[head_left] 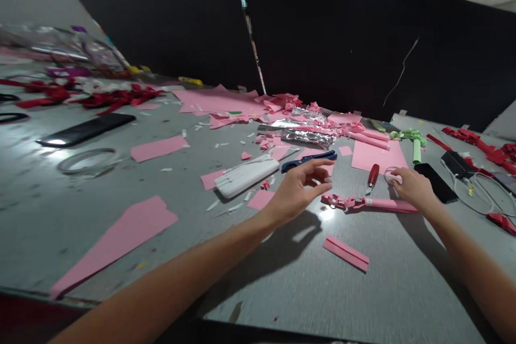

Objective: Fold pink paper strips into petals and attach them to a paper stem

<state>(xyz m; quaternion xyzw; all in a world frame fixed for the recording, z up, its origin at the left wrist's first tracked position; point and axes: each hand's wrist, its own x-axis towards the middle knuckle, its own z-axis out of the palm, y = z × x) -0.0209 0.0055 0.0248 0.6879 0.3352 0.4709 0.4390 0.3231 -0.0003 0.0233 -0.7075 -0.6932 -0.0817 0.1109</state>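
My left hand (304,188) hovers over the table, its thumb and fingers apart and nothing between them. Just beyond it lies a dark blue tool (294,164), partly hidden by the fingers. My right hand (413,188) pinches a thin, clear ring (388,174) that looks like a tape roll. Below the hands is a rolled pink paper tube (389,204) with curled, looped paper (342,202) at its left end. A small red-handled knife (373,177) rests left of my right hand. Nearer me lies a folded pink paper strip (345,252).
A white case (246,176), pink paper pieces (121,242) and crumpled foil (302,133) lie on the grey table. A larger clear tape roll (86,161) and a black phone (86,130) are at left. At right are another phone (437,183) and a charger (457,165).
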